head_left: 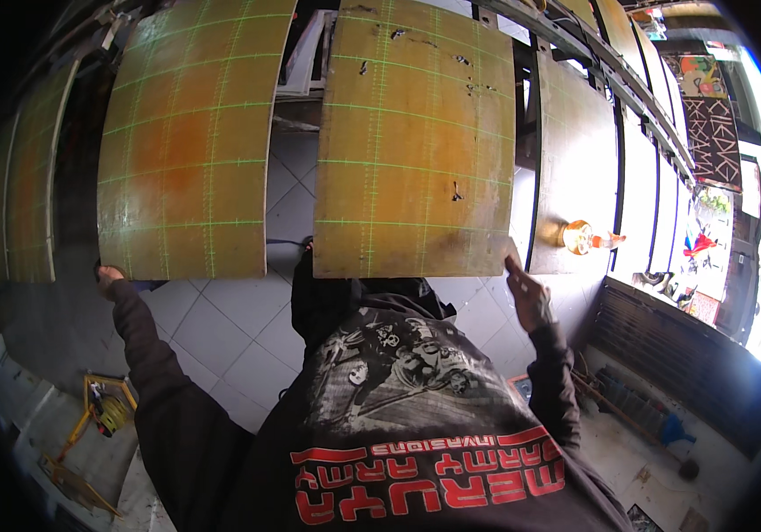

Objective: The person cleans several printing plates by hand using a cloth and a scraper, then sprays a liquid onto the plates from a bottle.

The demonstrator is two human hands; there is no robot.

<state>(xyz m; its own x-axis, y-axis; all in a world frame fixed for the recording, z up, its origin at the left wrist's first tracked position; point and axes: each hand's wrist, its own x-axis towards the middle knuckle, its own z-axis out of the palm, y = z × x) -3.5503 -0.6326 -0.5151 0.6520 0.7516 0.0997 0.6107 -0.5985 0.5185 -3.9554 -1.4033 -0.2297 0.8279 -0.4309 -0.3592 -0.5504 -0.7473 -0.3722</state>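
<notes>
Two yellow-brown flat boards with green grid lines lie before me, a left board and a middle board. Small dark scraps or marks dot the middle one. At the near left corner of the left board is my left hand, its fingers curled; a dark bit shows beside them, too hidden to name. My right hand has its fingers stretched out at the near right corner of the middle board, with nothing visible held. On the bright board to the right stands an amber bottle with an orange tip.
More boards run along a metal rail at the far side. Pale floor tiles show between and below the boards. A yellow frame-like object is at lower left. A dark slatted panel stands at right.
</notes>
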